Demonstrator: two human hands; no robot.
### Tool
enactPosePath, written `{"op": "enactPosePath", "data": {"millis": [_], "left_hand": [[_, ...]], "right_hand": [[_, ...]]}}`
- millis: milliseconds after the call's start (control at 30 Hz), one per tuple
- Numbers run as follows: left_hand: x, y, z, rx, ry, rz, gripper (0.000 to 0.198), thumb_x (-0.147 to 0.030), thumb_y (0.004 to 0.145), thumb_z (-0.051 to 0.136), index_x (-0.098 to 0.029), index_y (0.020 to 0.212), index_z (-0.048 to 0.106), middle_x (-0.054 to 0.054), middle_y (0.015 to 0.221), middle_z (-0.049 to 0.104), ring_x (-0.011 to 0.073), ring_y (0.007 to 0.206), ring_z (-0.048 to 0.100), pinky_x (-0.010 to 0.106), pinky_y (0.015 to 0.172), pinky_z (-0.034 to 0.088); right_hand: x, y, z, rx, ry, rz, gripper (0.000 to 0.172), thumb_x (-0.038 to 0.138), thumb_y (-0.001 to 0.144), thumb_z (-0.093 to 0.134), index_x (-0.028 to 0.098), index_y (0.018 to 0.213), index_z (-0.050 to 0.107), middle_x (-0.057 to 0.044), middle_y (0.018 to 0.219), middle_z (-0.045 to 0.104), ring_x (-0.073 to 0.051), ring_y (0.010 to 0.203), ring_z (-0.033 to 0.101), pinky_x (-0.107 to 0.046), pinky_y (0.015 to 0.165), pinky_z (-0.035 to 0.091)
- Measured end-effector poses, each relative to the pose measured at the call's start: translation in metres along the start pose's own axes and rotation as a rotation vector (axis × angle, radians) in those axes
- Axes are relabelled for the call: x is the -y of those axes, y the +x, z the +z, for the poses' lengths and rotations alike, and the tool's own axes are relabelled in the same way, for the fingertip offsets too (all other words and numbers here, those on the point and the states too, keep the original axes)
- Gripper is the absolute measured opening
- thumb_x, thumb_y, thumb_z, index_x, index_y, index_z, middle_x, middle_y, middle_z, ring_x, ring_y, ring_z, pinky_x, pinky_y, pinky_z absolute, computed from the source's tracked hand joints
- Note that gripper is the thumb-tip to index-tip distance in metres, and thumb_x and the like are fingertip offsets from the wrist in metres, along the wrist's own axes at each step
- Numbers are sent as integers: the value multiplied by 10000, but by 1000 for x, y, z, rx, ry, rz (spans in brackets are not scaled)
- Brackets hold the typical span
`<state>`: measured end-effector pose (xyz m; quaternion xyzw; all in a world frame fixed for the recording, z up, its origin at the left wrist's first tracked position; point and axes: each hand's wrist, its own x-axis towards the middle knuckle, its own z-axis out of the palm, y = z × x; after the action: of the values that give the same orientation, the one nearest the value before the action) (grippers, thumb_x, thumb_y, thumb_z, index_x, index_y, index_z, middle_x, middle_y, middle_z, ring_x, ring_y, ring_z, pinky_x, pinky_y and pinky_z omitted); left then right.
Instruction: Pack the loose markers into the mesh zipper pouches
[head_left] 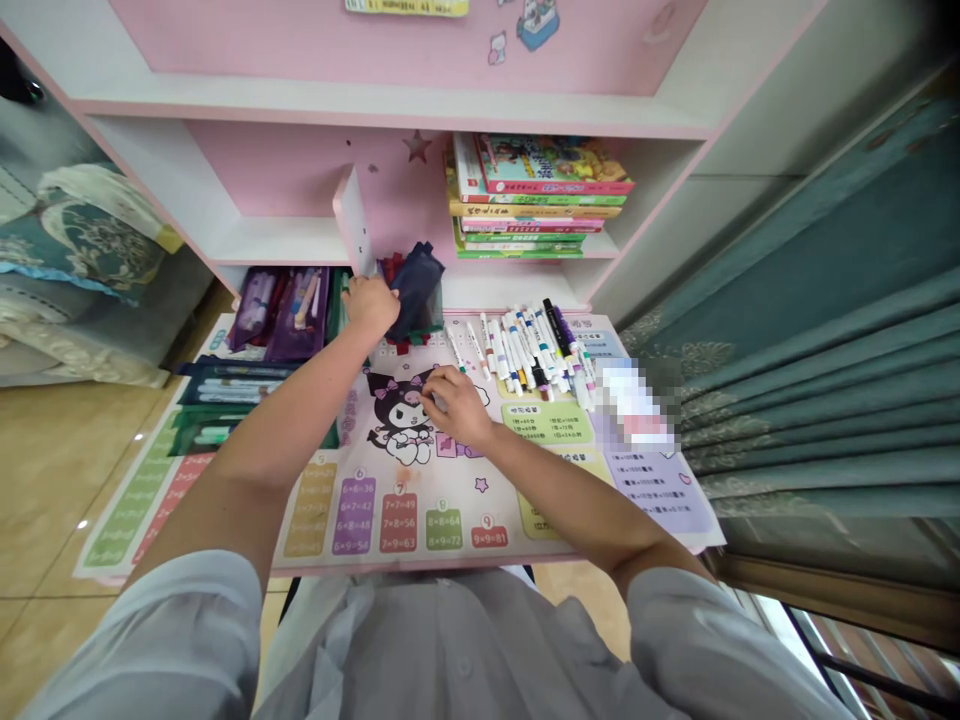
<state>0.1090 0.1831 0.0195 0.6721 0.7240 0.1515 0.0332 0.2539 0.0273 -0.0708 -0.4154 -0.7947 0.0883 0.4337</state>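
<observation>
Navy fabric pouch (417, 290) just beside the left hand (371, 306), fingers curled, hold unclear. Right hand (456, 405) bent down onto the multiplication desk mat (495, 505), any held item hidden. Risk: loose marker pens (537, 352), if knocked, could roll.

Blurred object (634, 405) beside marker pens (536, 352), kind hidden

A loose, pale grey shirt (450, 650) covers the torso, with what may be a small button (463, 667) on its front, though the view there is poor. The wide left sleeve (165, 640) and right sleeve (720, 650) flank the shirt, leaving the forearms bare.
</observation>
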Motion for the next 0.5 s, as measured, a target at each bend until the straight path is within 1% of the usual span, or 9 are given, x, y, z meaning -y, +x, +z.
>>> {"op": "enactPosePath", "data": {"millis": [100,200,233,300,367,400,433,500], "left_hand": [[2,-18,-21,-46,-60,61,299,-292,933,527,-124,1148,650,222,1290,617,380,1303,512,551,1084,410],[10,-48,-43,-75,-103,165,196,-292,925,555,-156,1035,645,177,1241,634,359,1307,511,532,1099,397],[14,-60,-50,-84,-116,196,159,-278,921,561,-165,1005,635,163,1237,635,350,1318,503,530,1114,382],[25,-86,-62,-97,-150,266,93,-254,914,580,-187,970,613,134,1274,630,344,1406,425,536,1150,342],[36,-112,-69,-86,-174,325,30,-235,899,612,-208,909,602,107,1303,630,342,1430,409,568,1164,312],[42,-124,-71,-86,-180,348,30,-224,889,627,-212,881,600,101,1304,635,345,1431,411,584,1157,313],[48,-134,-72,-90,-182,373,40,-214,881,638,-213,862,603,100,1299,639,346,1430,416,595,1151,315],[59,-151,-71,-84,-187,416,61,-213,875,655,-212,832,612,101,1297,643,348,1422,430,624,1143,307]], "right_hand": [[3,0,-2,-17,9,5,66,232,909,596,206,864,636,-79,934,615,-216,891,628,-390,796,543],[11,1,-8,-78,2,-14,75,256,925,586,210,938,643,-92,988,607,-221,944,625,-403,829,554],[15,1,-11,-107,-22,-36,93,264,929,584,211,978,643,-103,1024,603,-229,979,619,-414,845,552],[24,2,-17,-178,-97,-132,155,264,930,591,215,1070,633,-121,1097,590,-248,1044,598,-436,870,541],[34,4,-24,-261,-163,-268,239,253,916,614,218,1152,612,-124,1132,575,-257,1058,579,-446,874,528],[38,5,-28,-304,-184,-325,280,254,908,625,220,1184,601,-121,1141,567,-258,1056,571,-450,873,524],[41,6,-32,-348,-201,-366,314,265,902,632,227,1211,590,-116,1149,558,-259,1057,562,-454,874,521],[43,9,-42,-423,-250,-376,354,322,905,629,261,1248,567,-101,1172,539,-266,1070,546,-471,886,516]]}}
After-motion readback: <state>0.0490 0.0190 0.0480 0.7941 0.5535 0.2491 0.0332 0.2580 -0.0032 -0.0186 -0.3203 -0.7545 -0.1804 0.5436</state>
